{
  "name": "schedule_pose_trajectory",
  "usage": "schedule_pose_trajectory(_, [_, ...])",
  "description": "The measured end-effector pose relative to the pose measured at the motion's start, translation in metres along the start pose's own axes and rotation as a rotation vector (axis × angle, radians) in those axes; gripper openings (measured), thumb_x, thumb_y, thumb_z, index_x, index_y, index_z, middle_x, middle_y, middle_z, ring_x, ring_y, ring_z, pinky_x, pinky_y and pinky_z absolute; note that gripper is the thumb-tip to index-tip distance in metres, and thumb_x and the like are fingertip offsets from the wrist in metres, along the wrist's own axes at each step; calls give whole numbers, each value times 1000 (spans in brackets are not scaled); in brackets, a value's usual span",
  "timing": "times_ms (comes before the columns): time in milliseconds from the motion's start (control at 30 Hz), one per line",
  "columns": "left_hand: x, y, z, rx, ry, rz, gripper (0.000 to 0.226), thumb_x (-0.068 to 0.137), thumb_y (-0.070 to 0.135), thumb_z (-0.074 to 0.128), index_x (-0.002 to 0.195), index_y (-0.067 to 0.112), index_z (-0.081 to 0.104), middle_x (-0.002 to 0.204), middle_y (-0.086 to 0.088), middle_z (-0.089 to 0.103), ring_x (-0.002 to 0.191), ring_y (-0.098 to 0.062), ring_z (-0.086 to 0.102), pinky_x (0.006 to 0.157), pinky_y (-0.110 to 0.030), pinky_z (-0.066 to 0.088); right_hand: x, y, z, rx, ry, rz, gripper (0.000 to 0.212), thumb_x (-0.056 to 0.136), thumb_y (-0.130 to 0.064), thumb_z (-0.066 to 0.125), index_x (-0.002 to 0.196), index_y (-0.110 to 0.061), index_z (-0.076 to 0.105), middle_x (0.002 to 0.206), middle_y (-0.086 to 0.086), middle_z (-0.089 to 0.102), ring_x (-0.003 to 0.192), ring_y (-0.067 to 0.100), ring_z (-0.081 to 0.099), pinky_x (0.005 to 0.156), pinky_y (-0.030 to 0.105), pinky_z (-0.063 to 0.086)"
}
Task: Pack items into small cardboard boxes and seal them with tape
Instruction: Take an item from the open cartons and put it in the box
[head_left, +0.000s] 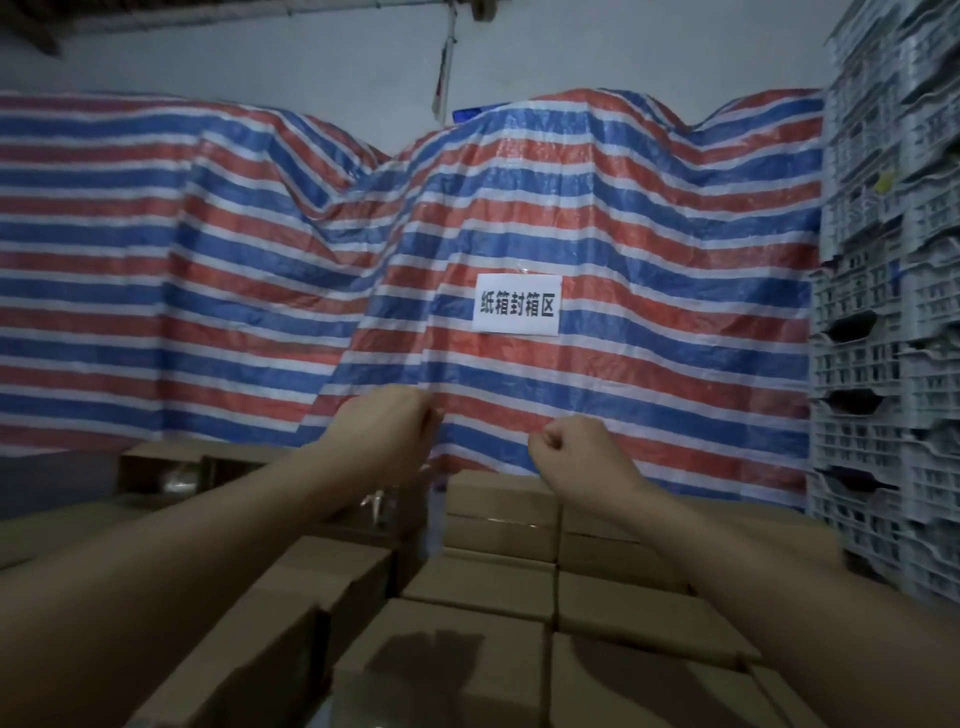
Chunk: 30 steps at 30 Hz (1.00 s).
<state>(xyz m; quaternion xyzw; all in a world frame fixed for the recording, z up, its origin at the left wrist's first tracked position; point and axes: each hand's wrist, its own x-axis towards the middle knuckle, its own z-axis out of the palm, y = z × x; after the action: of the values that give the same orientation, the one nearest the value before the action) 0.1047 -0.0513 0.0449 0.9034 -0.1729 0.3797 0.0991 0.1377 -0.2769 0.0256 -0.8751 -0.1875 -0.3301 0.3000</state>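
Observation:
Both hands are raised above rows of closed small cardboard boxes (498, 587). My left hand (387, 431) is curled with its fingertips pinched together. A faint clear strip (432, 499), seemingly tape, hangs straight down from that pinch in front of the boxes. My right hand (571, 452) is closed in a loose fist a little to the right and lower, with nothing visible in it. The two hands are apart and do not touch the boxes.
A red, white and blue striped tarp (649, 218) with a white paper sign (518, 304) hangs right behind the boxes. Stacked grey plastic crates (888, 338) stand at the right. An open box (171, 473) with shiny contents sits at the back left.

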Motion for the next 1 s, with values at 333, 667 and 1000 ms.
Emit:
schedule_pose_trajectory(333, [-51, -141, 8, 241, -205, -341, 16, 101, 29, 51, 85, 34, 51, 95, -1, 62, 86, -17, 64, 82, -35, 57, 48, -41, 138, -92, -172, -19, 35, 97, -31, 56, 63, -22, 53, 57, -4, 52, 57, 12, 56, 53, 29, 43])
schedule_pose_trajectory(667, [-5, -209, 72, 417, -218, -347, 22, 102, 35, 46, 101, 19, 62, 84, 1, 57, 77, -15, 61, 73, -29, 55, 111, -31, 202, -518, -345, -89, 43, 90, -52, 54, 125, -27, 52, 118, -1, 55, 108, 21, 55, 86, 38, 46])
schedule_pose_trajectory(1000, [46, -234, 132, 448, -225, -280, 11, 94, 15, 59, 105, 18, 56, 87, 2, 54, 80, -15, 58, 74, -29, 53, 133, -10, 254, -599, -336, -113, 23, 91, -36, 59, 112, -29, 52, 113, -1, 59, 93, 17, 54, 85, 32, 46])
